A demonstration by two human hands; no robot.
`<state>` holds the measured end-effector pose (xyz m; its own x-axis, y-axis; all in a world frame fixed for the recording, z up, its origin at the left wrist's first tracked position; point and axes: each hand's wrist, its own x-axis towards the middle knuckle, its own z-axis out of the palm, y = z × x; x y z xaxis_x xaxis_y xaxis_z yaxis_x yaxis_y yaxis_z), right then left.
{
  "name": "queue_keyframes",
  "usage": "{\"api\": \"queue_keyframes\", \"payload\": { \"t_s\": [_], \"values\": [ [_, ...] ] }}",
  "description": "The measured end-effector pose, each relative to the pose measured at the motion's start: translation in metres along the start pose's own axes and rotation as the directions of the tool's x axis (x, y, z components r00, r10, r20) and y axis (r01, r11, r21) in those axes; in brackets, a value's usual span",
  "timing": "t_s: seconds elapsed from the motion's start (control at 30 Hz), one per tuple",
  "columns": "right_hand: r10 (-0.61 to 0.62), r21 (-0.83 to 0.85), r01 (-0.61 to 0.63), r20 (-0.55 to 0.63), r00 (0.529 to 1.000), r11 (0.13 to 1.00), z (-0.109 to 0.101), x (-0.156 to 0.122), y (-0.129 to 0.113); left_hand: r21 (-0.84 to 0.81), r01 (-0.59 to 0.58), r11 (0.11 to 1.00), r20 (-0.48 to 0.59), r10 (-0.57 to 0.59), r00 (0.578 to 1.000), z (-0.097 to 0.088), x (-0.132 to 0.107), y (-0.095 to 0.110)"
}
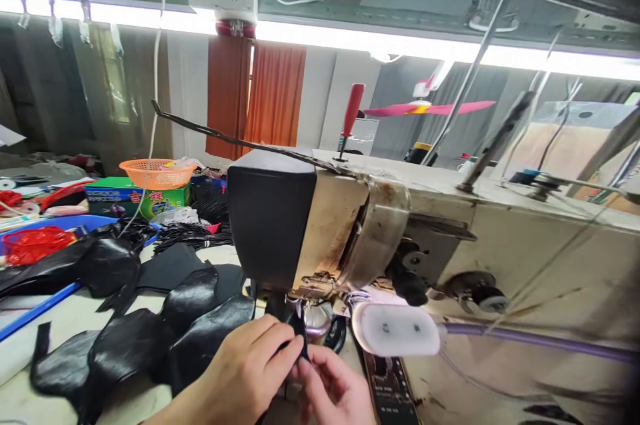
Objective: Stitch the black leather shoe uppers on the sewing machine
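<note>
**Both hands pinch a black strip under the sewing machine**

Left hand [245, 372] is curled in from the lower left, fingers closed on a narrow black strip [300, 338], and the right hand [333, 388] meets it from below, thumb and forefinger nipped on the same piece. The strip sits right beneath the needle end of the sewing machine [450, 245], just beside the small white lamp [395, 330]. To the left, glossy black leather pieces [150, 338] lie heaped on the table [20, 352]. Further back, an orange basket [157, 173] rests on a green box [135, 198], a red mesh bag [33, 244] sits in a blue tray, and a red-handled screwdriver [351, 115] stands on the machine top.
</note>
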<state>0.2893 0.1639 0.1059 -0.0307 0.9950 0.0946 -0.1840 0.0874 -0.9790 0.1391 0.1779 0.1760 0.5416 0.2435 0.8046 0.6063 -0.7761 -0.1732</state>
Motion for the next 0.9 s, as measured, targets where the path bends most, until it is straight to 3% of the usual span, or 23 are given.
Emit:
{"api": "queue_keyframes", "payload": {
  "t_s": [0.07,0.17,0.3,0.4,0.47,0.67,0.77,0.83,0.9],
  "values": [
    [-0.138,-0.049,0.136,-0.047,0.989,0.99,0.0,0.002,-0.006,-0.031,0.002,1.0,0.002,-0.002,1.0,0.001,0.001,-0.002],
    [-0.296,-0.07,0.292,-0.062,0.953,0.954,-0.003,0.007,-0.007,-0.169,0.128,0.977,0.011,-0.129,0.992,0.003,0.004,-0.003],
    [-0.352,-0.125,0.361,0.09,0.932,0.924,-0.019,0.022,-0.002,-0.257,0.246,0.935,0.02,-0.25,0.968,0.005,0.005,-0.003],
    [-0.513,-0.306,0.571,0.252,0.82,0.762,-0.033,0.035,-0.001,-0.257,0.271,0.928,-0.001,-0.28,0.96,0.007,0.005,-0.001],
    [-0.591,-0.384,0.656,0.287,0.754,0.65,-0.036,0.04,-0.002,-0.229,0.265,0.937,-0.028,-0.279,0.96,0.007,0.007,0.001],
    [-0.687,-0.527,0.809,0.487,0.539,0.261,-0.036,0.038,-0.019,0.015,0.112,0.994,-0.012,-0.112,0.994,-0.001,0.018,0.0],
    [-0.717,-0.542,0.836,0.55,0.427,0.082,-0.044,0.038,-0.033,0.035,0.053,0.998,-0.01,-0.052,0.999,-0.004,0.023,-0.005],
    [-0.739,-0.558,0.83,0.556,0.381,0.008,-0.048,0.041,-0.042,0.028,0.022,0.999,0.0,-0.022,1.0,-0.004,0.024,-0.007],
    [-0.722,-0.516,0.856,0.59,0.36,0.005,-0.05,0.046,-0.05,0.049,0.002,0.999,0.015,-0.003,1.0,-0.004,0.024,-0.007]
  ]
}}
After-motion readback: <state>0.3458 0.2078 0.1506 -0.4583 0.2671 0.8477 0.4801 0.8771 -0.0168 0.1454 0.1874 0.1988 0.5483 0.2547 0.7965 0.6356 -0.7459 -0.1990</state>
